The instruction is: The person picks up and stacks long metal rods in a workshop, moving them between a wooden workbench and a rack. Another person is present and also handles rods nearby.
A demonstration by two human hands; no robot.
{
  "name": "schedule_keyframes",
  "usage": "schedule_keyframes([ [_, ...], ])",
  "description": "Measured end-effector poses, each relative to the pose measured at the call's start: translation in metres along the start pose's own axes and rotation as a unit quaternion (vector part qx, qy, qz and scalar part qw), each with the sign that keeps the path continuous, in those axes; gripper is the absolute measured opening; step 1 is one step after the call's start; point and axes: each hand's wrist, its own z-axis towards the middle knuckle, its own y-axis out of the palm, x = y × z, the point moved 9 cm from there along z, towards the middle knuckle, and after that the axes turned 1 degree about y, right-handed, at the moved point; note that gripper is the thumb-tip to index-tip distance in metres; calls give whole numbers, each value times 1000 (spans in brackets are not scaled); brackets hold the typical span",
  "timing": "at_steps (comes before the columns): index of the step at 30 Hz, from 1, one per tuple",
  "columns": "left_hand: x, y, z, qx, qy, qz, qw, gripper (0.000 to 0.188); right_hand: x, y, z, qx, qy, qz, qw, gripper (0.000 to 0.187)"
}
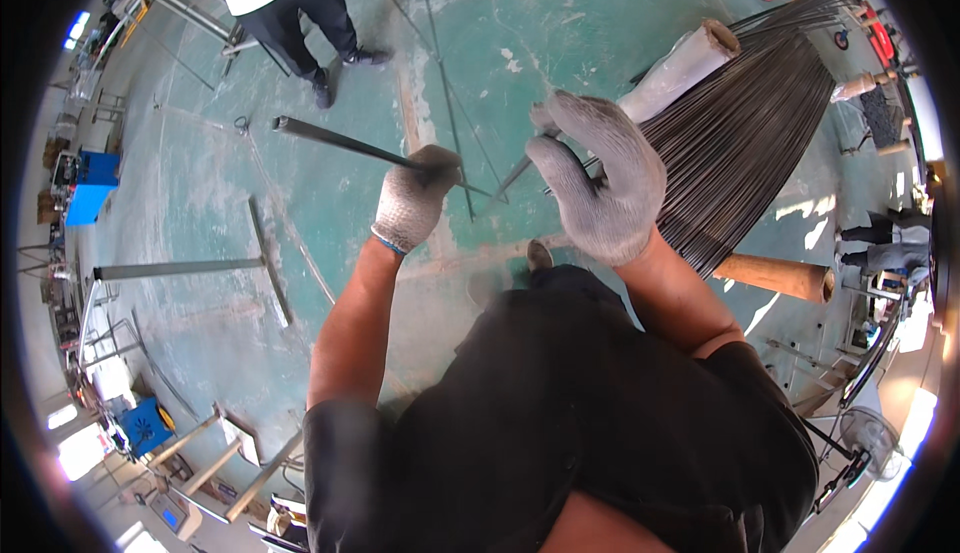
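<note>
While our left hand [410, 201] is folded firmly in its knitted glove around a slim dark metal tube [340, 139], our right hand [610, 178], also gloved, is curved with a gap between the thumb and the forefinger; a thin rod [515, 172] passes near this thumb, but we cannot tell whether the fingers have hold of it. The tube is in the air before our body, and its free end points to the far left. We judge it to be stiff and rather light for its length, not fragile, perhaps a little slippery under a glove, so a hold near its middle should balance it better than a hold at one end. Beside our right forearm, a broad bundle of dark thin rods [750, 133] spreads like a fan, with a plastic-wrapped roll [685, 71] against it and a brown cylinder [775, 277] at its near end. Below us is a green painted floor [350, 218], scratched and pale in patches. On the left lies a T-shaped metal frame [190, 270]; farther away are a blue machine [96, 186], a co-worker in dark trousers [300, 23] and, at right, a fan [868, 443].
</note>
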Motion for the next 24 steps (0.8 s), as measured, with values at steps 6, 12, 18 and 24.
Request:
schedule_keyframes([
  [6,14,-28,-19,85,-2,21,996,13,-22,25,3,-44,-10,22,999,44],
  [12,-12,-36,-38,97,-53,78,991,13,-33,38,-1,-31,-26,33,999,43],
  [18,-7,-24,-58,49,-53,134,988,13,-43,55,5,-14,-82,50,995,42],
  [24,-5,-21,-59,35,-17,142,989,15,-43,71,5,-20,-45,62,997,34],
])
